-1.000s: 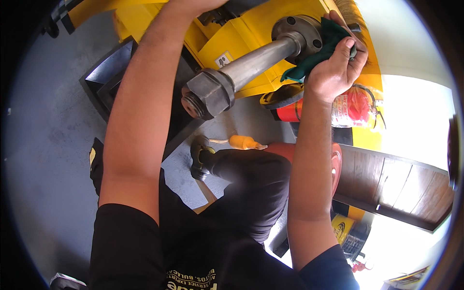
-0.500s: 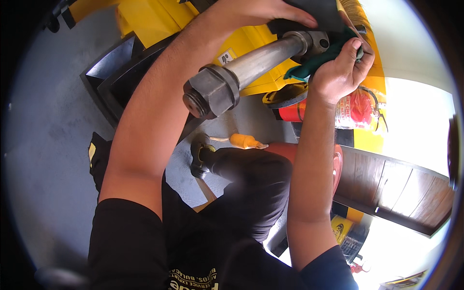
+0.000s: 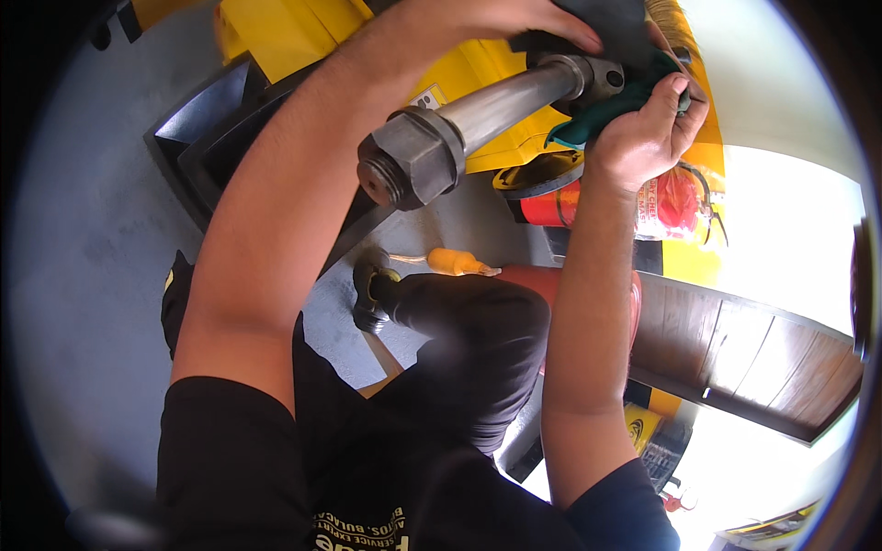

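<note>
A thick metal shaft (image 3: 514,108) slants across the upper middle, with a large dark hex nut (image 3: 418,158) at its near, threaded end. Around its far end is a metal collar (image 3: 602,78). My left hand (image 3: 551,23) reaches over the shaft, its thumb closed against a dark flexible sheet (image 3: 620,32); its other fingers are hidden. On the far right side of the shaft my right hand (image 3: 648,138) is closed, thumb and fingers pinching a dark green cloth (image 3: 597,119) bunched under the collar.
Behind the shaft stands yellow machinery (image 3: 524,133), with a black metal frame (image 3: 197,119) to its left. A red fire extinguisher (image 3: 542,209) lies beyond my right forearm. An orange bulb-shaped tool (image 3: 450,262) is near my shoe. A brown wooden panel (image 3: 744,349) stands at right.
The nut and near end of the shaft appear slightly higher and further right, while the background has shifted a little left and up. Both hands keep their holds.
</note>
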{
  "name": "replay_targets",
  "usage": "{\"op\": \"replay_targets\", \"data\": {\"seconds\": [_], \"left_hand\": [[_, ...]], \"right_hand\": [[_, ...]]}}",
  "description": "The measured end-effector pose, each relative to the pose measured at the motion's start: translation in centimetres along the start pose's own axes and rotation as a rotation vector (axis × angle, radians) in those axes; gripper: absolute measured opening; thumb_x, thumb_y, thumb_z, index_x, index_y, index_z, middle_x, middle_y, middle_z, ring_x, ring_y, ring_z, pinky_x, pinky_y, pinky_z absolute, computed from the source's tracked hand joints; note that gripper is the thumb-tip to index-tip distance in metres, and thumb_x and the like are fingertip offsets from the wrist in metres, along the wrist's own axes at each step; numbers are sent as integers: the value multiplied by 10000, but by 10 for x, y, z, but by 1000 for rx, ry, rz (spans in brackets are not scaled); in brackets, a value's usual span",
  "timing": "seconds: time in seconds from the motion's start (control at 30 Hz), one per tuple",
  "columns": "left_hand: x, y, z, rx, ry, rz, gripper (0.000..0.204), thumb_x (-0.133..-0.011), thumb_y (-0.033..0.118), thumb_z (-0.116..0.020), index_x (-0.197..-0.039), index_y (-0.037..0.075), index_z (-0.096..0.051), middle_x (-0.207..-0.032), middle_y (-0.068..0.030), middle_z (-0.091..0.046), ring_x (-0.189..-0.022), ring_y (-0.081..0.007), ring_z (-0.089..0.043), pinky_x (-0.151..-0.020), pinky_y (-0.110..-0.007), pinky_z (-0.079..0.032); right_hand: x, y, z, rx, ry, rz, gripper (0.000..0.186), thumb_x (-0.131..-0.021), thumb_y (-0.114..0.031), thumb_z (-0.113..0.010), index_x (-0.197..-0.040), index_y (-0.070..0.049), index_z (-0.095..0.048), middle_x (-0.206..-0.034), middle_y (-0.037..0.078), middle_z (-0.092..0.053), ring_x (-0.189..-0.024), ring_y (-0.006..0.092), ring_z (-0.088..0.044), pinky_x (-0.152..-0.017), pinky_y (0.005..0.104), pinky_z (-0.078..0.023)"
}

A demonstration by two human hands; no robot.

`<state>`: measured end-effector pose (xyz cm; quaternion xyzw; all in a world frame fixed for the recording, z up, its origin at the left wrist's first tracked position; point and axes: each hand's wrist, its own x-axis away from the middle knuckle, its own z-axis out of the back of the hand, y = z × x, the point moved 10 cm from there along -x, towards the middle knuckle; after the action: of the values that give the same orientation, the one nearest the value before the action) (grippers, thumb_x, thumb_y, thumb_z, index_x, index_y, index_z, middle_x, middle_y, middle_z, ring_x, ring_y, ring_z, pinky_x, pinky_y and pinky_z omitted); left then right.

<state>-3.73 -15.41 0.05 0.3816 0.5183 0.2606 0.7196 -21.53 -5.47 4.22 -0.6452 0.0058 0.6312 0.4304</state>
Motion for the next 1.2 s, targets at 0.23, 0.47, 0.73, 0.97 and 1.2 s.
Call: {"op": "replay_targets", "data": {"seconds": [0.23,0.47,0.73,0.97,1.2], "left_hand": [[-9,27,-1,-171,59,-158,542,-667,355,-947,-885,-82,-712,-796,-251,-708,-725,-345,-719,-688,-375,-540],[-9,32,-6,-322,107,-177,506,-664,296,-959,-902,-77,-713,-779,-202,-720,-681,-264,-718,-639,-352,-547],[-6,34,2,-147,37,-110,472,-699,268,-941,-935,-78,-725,-835,-223,-733,-731,-260,-728,-683,-344,-554],[-3,23,5,34,27,1,470,-703,282,-939,-896,-80,-711,-813,-227,-722,-725,-298,-725,-673,-352,-543],[5,-22,18,270,72,-114,496,-739,287,-934,-988,-85,-721,-880,-132,-764,-772,-166,-701,-710,-304,-542]], "right_hand": [[-1,8,5,-152,36,-27,135,-1072,-131,-454,-1124,-25,-518,-1138,152,-613,-1057,240,-584,-975,350,-483],[1,4,6,-214,146,-50,171,-1067,-170,-462,-1154,-40,-531,-1218,200,-662,-1080,266,-649,-975,383,-542],[2,-5,1,-8,31,15,184,-1079,-190,-461,-1168,-37,-508,-1270,244,-649,-1102,299,-649,-988,394,-542],[2,-1,1,-57,51,-8,188,-1072,-173,-422,-1183,-26,-462,-1267,322,-636,-1153,372,-649,-1030,459,-544],[2,10,-1,-202,43,3,111,-1081,-163,-489,-1096,-61,-533,-1065,74,-571,-984,162,-533,-917,289,-457]]}}
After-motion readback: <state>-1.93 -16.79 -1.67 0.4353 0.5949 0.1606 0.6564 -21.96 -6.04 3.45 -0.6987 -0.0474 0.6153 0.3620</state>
